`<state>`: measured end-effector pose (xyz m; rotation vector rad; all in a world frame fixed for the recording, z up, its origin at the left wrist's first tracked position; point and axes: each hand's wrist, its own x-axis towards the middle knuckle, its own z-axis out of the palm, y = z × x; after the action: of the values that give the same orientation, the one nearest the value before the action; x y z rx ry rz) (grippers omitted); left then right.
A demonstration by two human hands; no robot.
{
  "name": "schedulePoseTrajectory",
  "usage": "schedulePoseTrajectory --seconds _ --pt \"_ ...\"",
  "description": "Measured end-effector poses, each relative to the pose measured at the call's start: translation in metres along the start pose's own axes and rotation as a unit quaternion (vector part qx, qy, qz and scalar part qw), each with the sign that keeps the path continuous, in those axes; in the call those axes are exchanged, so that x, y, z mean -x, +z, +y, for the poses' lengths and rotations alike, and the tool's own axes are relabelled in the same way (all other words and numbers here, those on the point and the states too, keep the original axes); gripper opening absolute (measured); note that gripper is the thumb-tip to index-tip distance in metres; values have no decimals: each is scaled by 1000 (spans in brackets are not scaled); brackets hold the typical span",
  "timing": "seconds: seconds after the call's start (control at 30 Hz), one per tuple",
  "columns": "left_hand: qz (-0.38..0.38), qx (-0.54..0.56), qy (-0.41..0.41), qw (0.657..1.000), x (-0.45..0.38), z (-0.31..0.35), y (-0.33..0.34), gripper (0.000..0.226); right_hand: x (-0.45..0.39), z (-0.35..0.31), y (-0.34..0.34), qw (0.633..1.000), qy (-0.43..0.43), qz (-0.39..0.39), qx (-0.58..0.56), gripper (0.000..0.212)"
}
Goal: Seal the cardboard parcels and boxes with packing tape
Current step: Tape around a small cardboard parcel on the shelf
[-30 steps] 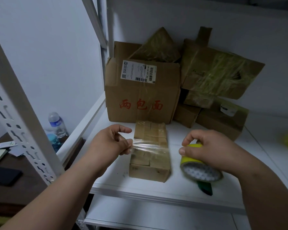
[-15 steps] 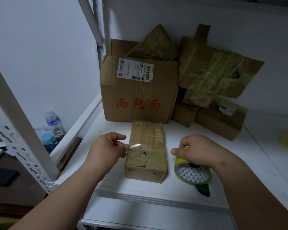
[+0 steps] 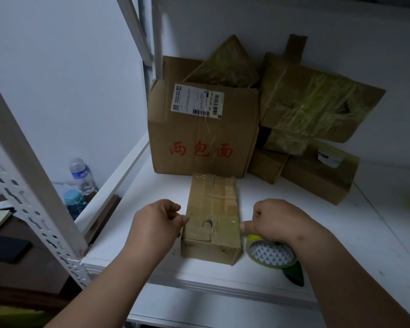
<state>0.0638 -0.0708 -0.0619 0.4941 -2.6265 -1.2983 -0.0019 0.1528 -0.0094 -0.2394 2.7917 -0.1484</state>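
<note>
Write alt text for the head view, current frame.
A person stretches clear tape across a small cardboard parcel on a white shelf: left hand pinches the tape end, right hand grips the yellow tape roll. A large box with red characters and taped parcels stand behind.
</note>
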Motion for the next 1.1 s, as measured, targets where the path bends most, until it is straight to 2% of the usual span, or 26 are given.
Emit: schedulePoseTrajectory --seconds 0.1,0.23,0.3,0.37,0.43,0.5,0.57,0.63,0.7,0.73,0.8,0.97,1.03,1.1 --pt "2 143 -81 986 0 -7 3 14 3 -2 4 1000 -4 10 18 37" --pt "-57 302 -199 931 1 -17 6 13 10 -4 11 999 -14 34 2 30" --pt "-77 349 -243 902 2 -20 9 7 13 -5 17 997 -30 73 -1 33" --pt "-75 336 -243 907 0 -24 11 9 16 -7 22 990 -54 126 14 36" --pt "-54 277 -193 940 -1 -23 13 9 18 -9 26 983 -75 166 33 36" --pt "26 174 -99 980 1 -19 15 4 19 -11 31 972 -91 216 29 32" --pt "113 63 22 991 8 -15 15 11 19 -12 37 951 -100 294 -1 26" --pt "139 -17 193 971 14 -17 12 9 21 -13 44 923 -124 362 -26 18" --pt "124 -107 358 919 16 -27 13 15 26 -17 53 910 -172 376 -32 15" --pt "102 -145 405 897 16 -31 14 20 30 -21 56 908 -196 371 -26 15" --pt "65 -201 417 884 16 -38 16 29 35 -25 65 910 -231 345 2 19" --pt "19 -229 316 920 14 -38 15 53 40 -24 78 939 -222 241 102 62" --pt "5 -260 297 919 12 -36 12 60 42 -23 82 939 -218 227 140 74" --pt "-13 -292 271 917 14 -30 10 76 43 -22 84 935 -212 230 169 82"
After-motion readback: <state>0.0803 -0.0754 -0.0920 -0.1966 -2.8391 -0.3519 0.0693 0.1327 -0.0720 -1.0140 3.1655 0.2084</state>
